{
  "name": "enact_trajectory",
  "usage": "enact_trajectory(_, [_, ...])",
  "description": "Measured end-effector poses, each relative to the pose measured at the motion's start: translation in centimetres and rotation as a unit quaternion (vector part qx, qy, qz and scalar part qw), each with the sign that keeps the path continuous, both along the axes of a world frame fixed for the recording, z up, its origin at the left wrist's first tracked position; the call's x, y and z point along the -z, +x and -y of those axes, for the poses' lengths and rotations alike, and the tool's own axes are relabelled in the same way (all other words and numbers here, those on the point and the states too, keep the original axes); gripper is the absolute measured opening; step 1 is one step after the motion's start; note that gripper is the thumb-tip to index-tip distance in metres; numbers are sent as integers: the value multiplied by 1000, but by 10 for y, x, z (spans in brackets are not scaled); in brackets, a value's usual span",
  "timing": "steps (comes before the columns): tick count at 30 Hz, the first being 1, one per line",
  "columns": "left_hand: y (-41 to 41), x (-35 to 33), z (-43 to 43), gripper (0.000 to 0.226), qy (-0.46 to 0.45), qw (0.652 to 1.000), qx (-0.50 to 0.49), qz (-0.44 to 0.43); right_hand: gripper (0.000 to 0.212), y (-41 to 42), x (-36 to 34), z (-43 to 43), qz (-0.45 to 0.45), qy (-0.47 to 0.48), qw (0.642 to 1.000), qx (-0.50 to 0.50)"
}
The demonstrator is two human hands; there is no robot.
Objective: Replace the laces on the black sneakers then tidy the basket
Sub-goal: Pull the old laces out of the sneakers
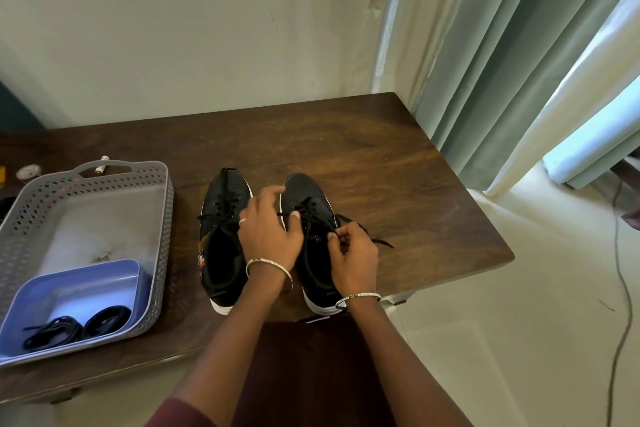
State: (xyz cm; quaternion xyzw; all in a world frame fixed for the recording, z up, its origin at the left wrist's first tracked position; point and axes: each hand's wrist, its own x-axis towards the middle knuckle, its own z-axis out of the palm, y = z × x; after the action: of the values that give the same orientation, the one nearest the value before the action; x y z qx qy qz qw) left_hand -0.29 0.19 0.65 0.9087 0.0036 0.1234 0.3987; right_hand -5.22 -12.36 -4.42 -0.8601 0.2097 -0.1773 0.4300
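Two black sneakers with white soles stand side by side on the wooden table (363,149), toes pointing away. The left sneaker (221,218) has a black lace threaded through it. My left hand (270,229) rests on the inner side of the right sneaker (311,198), thumb against its laces. My right hand (351,253) pinches the black lace (367,234) at the sneaker's right eyelets, and the lace end trails onto the table. A grey perforated basket (104,177) at the left holds a blue tray (69,284) with two coiled black laces (76,324).
Small items lie behind the basket, including a white tube (102,163) and a round object (28,170). The wall is close behind the table. Curtains (519,62) hang at the right, and a cable (620,253) runs over the pale floor there.
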Motion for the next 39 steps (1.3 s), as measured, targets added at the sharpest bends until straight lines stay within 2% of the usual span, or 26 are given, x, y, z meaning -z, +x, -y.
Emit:
enact_trajectory(2, [0,0,7,25,147,983,90,63,7,0,-1,0,-7,3,1000,-2])
enact_trajectory(5, [1,10,17,18,283,945,153,56,6,0,-2,1,-14,6,1000,-4])
enact_trajectory(7, [3,14,20,16,336,924,163,74,5,0,-3,1,-14,7,1000,-5])
enact_trajectory(8, [4,13,20,12,328,928,162,72,5,0,-2,1,-11,8,1000,-5])
enact_trajectory(10, [7,16,19,3,223,967,125,20,6,0,-1,0,-3,10,1000,-7])
enact_trajectory(12, [12,18,17,14,-5,991,80,-111,7,0,0,1,2,9,1000,-9])
enact_trajectory(13, [14,17,15,16,-152,971,54,-176,7,1,1,0,5,9,1000,-9])
enact_trajectory(15, [18,8,9,15,-375,883,-14,-282,8,1,2,1,10,9,1000,-8])
enact_trajectory(16, [19,3,6,17,-433,842,-38,-320,7,1,3,1,10,9,1000,-7])
enact_trajectory(17, [20,2,3,19,-460,819,-56,-338,7,1,3,1,8,8,1000,-7])
enact_trajectory(18, [20,3,1,20,-468,815,-65,-335,7,1,3,1,6,8,1000,-7])
enact_trajectory(19, [18,3,0,21,-457,830,-71,-312,7,1,3,1,5,10,1000,-7])
enact_trajectory(20, [15,5,1,18,-423,864,-77,-264,8,1,3,1,4,11,1000,-6])
enact_trajectory(22, [6,8,1,9,-229,966,-38,-113,8,1,2,1,1,12,1000,-5])
enact_trajectory(23, [2,9,3,16,-98,995,-3,-33,8,1,2,1,0,12,1000,-5])
enact_trajectory(24, [0,9,5,21,0,999,36,26,7,1,1,1,0,10,1000,-7])
enact_trajectory(25, [-1,7,8,21,70,994,67,44,7,1,0,1,-1,7,1000,-7])
enact_trajectory(28, [-1,11,16,20,241,961,123,52,7,0,-1,1,-6,3,1000,-7])
enact_trajectory(30, [1,17,19,18,311,938,133,73,7,0,-1,1,-5,7,1000,-7])
enact_trajectory(31, [3,17,20,14,309,939,133,79,7,0,-1,1,-5,7,1000,-7])
enact_trajectory(33, [5,16,19,3,218,968,114,40,7,0,-1,1,0,7,1000,-7])
enact_trajectory(35, [8,11,19,14,-3,995,55,-88,8,0,0,1,3,9,1000,-7])
enact_trajectory(36, [11,6,17,18,-180,968,17,-176,8,0,0,1,3,10,1000,-7])
enact_trajectory(37, [12,1,13,20,-351,901,-23,-253,8,0,0,1,3,11,1000,-7])
enact_trajectory(38, [13,-4,8,21,-481,816,-54,-317,8,1,0,1,2,11,1000,-7])
enact_trajectory(39, [14,-5,1,24,-560,746,-71,-354,8,1,0,1,3,9,1000,-7])
